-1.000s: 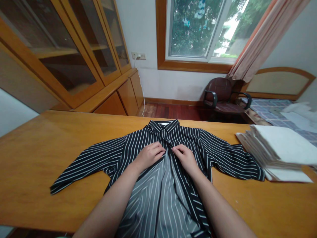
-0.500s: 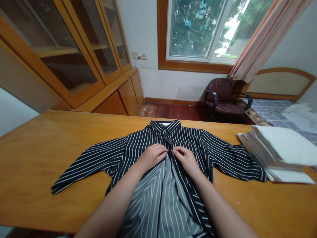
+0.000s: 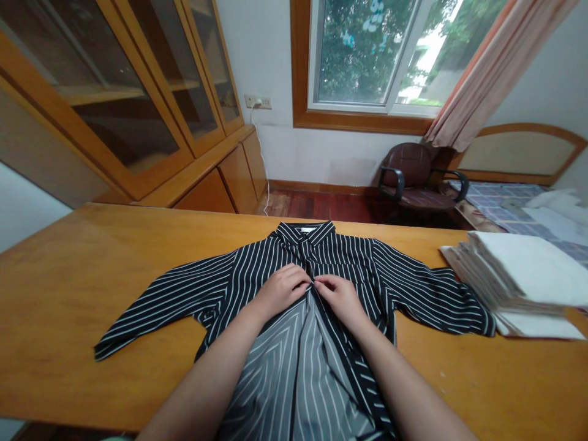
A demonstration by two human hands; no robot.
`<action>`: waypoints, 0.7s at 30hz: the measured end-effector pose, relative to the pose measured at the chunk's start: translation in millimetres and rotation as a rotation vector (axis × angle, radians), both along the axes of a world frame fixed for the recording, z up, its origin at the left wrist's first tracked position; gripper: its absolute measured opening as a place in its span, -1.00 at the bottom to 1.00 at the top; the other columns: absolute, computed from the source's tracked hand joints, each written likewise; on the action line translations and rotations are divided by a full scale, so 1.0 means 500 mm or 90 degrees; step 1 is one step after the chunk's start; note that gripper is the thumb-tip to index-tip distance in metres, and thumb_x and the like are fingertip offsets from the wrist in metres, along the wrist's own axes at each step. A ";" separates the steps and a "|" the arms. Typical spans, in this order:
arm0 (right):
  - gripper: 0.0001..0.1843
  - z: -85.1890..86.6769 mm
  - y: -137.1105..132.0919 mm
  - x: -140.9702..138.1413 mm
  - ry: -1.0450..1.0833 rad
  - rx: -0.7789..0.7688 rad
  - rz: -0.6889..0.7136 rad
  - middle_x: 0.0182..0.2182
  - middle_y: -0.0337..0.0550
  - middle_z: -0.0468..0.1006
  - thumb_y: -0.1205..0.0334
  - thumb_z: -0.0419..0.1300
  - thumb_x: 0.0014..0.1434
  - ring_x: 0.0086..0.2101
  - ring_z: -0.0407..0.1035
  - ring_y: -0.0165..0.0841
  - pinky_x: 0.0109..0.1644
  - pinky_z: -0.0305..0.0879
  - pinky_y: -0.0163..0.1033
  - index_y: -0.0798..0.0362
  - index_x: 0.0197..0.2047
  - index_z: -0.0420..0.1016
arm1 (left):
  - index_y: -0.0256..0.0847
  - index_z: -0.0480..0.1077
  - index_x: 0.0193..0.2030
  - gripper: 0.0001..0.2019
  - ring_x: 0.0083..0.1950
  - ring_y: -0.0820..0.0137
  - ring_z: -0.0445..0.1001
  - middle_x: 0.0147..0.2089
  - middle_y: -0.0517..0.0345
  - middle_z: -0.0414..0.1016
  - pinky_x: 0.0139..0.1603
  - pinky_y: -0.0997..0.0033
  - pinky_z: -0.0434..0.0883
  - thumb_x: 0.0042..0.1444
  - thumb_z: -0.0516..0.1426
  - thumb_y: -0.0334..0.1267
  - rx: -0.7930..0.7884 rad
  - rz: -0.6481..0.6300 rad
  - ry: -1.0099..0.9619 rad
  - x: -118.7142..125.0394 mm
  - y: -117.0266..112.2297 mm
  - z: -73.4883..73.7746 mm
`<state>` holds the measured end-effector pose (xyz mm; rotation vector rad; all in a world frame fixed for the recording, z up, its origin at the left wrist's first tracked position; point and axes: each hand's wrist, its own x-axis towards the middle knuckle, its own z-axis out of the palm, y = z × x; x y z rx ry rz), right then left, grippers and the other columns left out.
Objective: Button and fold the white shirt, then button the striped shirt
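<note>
A black shirt with white stripes lies face up on the wooden table, collar away from me and sleeves spread to both sides. Its front is joined near the collar and parts below the chest, showing the grey striped inside. My left hand pinches the left front edge at the chest. My right hand pinches the other front edge, its fingertips meeting those of the left. Any button between the fingertips is too small to make out.
The table reaches across the view. A stack of folded white cloth or paper stands at the right, against the shirt's cuff. Beyond are a glass-door cabinet, an armchair and a bed.
My right hand has shifted slightly left, bringing its fingertips and the right front edge against my left fingertips. My left hand stays almost in place.
</note>
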<state>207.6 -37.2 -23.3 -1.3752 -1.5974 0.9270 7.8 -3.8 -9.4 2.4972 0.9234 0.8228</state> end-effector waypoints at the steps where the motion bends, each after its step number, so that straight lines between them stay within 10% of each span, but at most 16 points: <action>1: -0.82 0.001 0.000 -0.001 -0.008 0.003 -0.002 -0.23 -0.15 0.69 0.21 0.21 0.18 -0.21 0.56 -0.22 -0.05 0.44 -0.13 -0.03 -0.21 0.66 | -0.17 0.49 -0.17 -0.87 -0.10 0.32 0.48 -0.18 0.08 0.53 -0.01 0.26 0.44 0.30 0.10 -0.31 -0.003 0.004 0.001 0.000 0.000 0.000; 11: -0.82 0.003 0.001 -0.002 -0.070 0.020 -0.005 -0.28 -0.17 0.68 0.30 0.19 0.17 -0.26 0.55 -0.26 -0.10 0.43 -0.17 -0.02 -0.25 0.65 | -0.19 0.47 -0.20 -0.89 -0.24 0.44 0.45 -0.22 0.15 0.46 -0.20 0.44 0.41 0.23 0.11 -0.40 -0.100 0.072 -0.046 -0.006 0.007 -0.013; 21: -0.81 -0.002 -0.003 0.000 -0.153 0.067 -0.018 -0.33 -0.19 0.64 0.39 0.17 0.14 -0.30 0.52 -0.30 -0.12 0.40 -0.22 -0.01 -0.28 0.61 | -0.10 0.52 -0.11 -0.85 -0.01 0.25 0.41 -0.10 0.10 0.47 0.03 0.23 0.40 0.17 0.23 -0.24 -0.072 0.043 0.094 0.000 -0.005 -0.004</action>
